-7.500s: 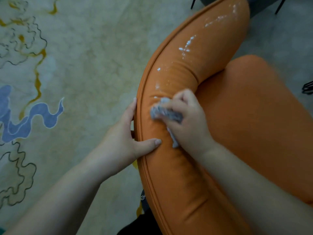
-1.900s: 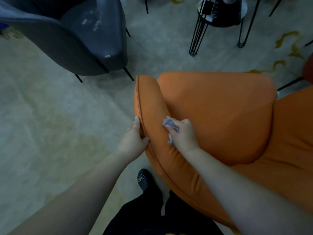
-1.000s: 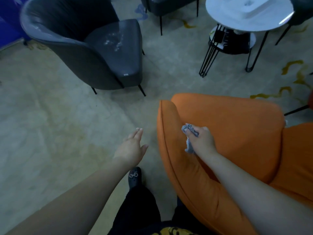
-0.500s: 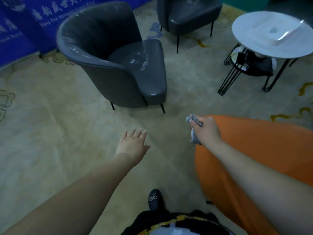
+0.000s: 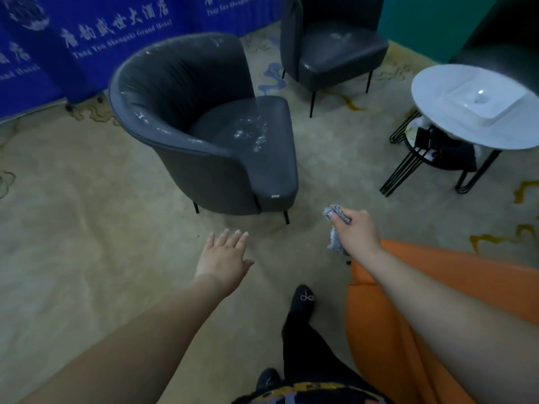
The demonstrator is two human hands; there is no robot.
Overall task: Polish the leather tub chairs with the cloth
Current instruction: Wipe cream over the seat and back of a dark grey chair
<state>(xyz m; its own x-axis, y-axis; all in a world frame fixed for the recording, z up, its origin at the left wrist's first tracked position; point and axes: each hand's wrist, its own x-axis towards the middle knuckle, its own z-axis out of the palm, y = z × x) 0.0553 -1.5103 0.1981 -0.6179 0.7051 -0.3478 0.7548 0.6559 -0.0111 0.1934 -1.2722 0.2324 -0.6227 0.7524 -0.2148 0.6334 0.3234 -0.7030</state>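
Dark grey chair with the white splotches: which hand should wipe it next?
Probably the right hand: it already grips the crumpled grey cloth. The left hand is open and empty. The dark grey leather tub chair stands ahead.

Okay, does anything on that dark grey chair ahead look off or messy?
Yes. The dark grey leather tub chair has whitish splatter on its seat cushion and streaks along its curved rim, looking like unwiped residue.

Beige patterned carpet, blue banner
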